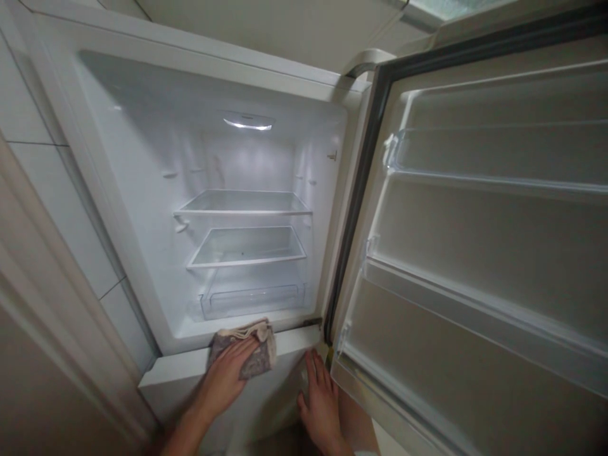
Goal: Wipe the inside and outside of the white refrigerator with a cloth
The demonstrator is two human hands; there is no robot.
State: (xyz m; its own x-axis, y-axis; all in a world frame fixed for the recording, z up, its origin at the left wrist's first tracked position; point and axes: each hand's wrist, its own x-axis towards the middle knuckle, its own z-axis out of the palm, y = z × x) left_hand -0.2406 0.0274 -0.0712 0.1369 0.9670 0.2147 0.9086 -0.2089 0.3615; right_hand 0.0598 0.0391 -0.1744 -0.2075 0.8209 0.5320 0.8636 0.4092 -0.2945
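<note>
An open white fridge (142,209) fills the view, its inside bare and lit. My left hand (228,377) lies flat on a grey cloth (259,348) and presses it against the ledge at the fridge's bottom front edge. My right hand (320,402) rests with fingers stretched out on the front of the lower compartment (280,405), just below the ledge and beside the open door's bottom corner. It holds nothing.
Two glass shelves (244,202) and a clear drawer (251,297) sit inside. The open door (484,253) swings out on the right with bare racks. White wall tiles (28,126) and a door frame (57,316) stand at the left.
</note>
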